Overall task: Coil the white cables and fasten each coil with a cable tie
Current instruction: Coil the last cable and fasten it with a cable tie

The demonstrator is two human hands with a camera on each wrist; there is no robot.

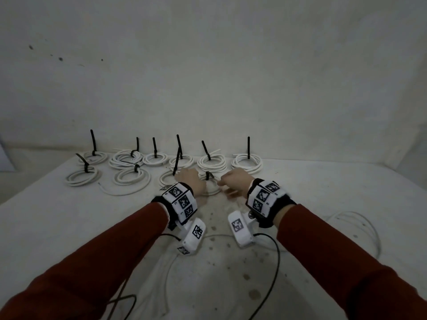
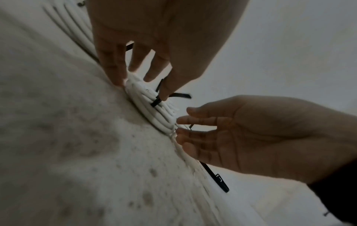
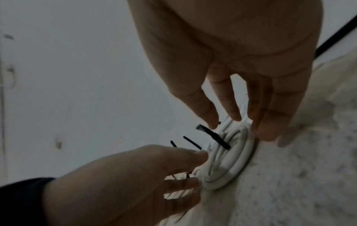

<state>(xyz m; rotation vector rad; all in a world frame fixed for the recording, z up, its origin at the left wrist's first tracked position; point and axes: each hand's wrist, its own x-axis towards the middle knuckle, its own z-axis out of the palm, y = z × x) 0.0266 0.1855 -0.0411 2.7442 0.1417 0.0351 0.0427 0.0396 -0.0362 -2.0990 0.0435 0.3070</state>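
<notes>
White cable coils (image 1: 246, 163), each cinched with a black tie, sit in two rows at the far side of the pale surface (image 1: 346, 204) in the head view, parked out of the way so the near area stays free for work; a loose white cable (image 1: 360, 224) curls at the right, apparently yet to be wound. Both hands reach to the newest coil (image 1: 211, 184) in the front row, the left hand (image 1: 191, 181) on its left edge and the right hand (image 1: 235, 182) on its right. From the left wrist, the left hand's fingers (image 2: 115, 67) are spread and fairly straight, tips touching the coil (image 2: 154, 105) near its black cable tie (image 2: 157, 100), holding nothing, seemingly steadying the bundle flat. The right hand (image 2: 241, 134) lies alongside, its grip relaxed and open, fingertips at the coil's rim. From the right wrist, the right hand's fingers (image 3: 268, 122) extend down onto the coil (image 3: 228, 160), nothing pinched, while the tie tail (image 3: 212, 136) sticks up freely. This coil looks fastened and is probably being set in line with the others.
</notes>
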